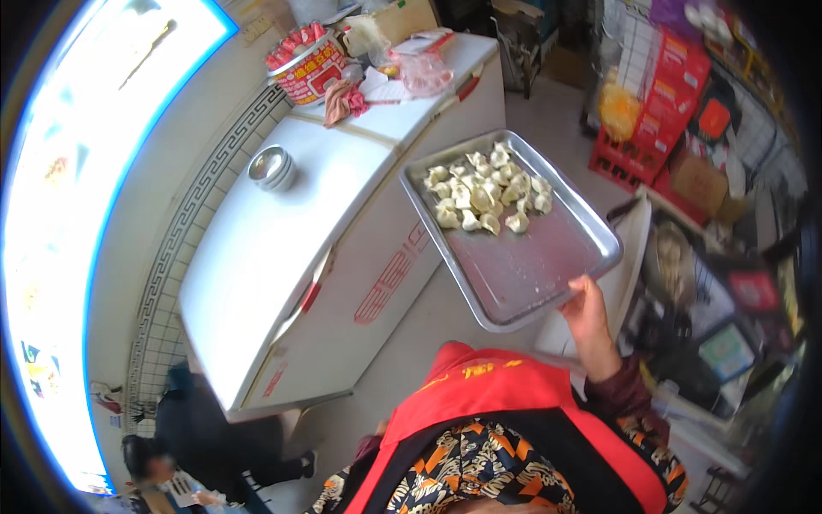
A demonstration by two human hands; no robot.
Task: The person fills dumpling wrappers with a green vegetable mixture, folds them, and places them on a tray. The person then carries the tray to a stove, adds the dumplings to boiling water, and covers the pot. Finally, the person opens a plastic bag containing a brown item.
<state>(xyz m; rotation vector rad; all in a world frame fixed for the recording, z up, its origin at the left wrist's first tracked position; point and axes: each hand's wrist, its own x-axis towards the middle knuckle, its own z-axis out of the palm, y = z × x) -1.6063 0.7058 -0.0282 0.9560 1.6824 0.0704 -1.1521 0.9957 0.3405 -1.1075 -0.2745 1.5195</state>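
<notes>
My right hand (587, 321) grips the near rim of a rectangular metal tray (520, 276), its thumb over the edge. Folded dumplings (481, 193) are heaped at the tray's far end; its near end shows bare metal with whitish specks. The tray is held in front of me, beside a white chest freezer (289, 231). Only a small part of my left hand (382, 427) shows, low beside the red apron (481, 385); what it does is hidden. A stack of metal bowls (272, 168) stands on the freezer lid.
On the freezer's far end are a tub of red-wrapped sticks (311, 70), a pink cloth (343, 101) and plastic bags. Red boxes (671, 96) are stacked at the right, above a cluttered counter (713, 289). A person in dark clothes (212, 430) sits at the lower left.
</notes>
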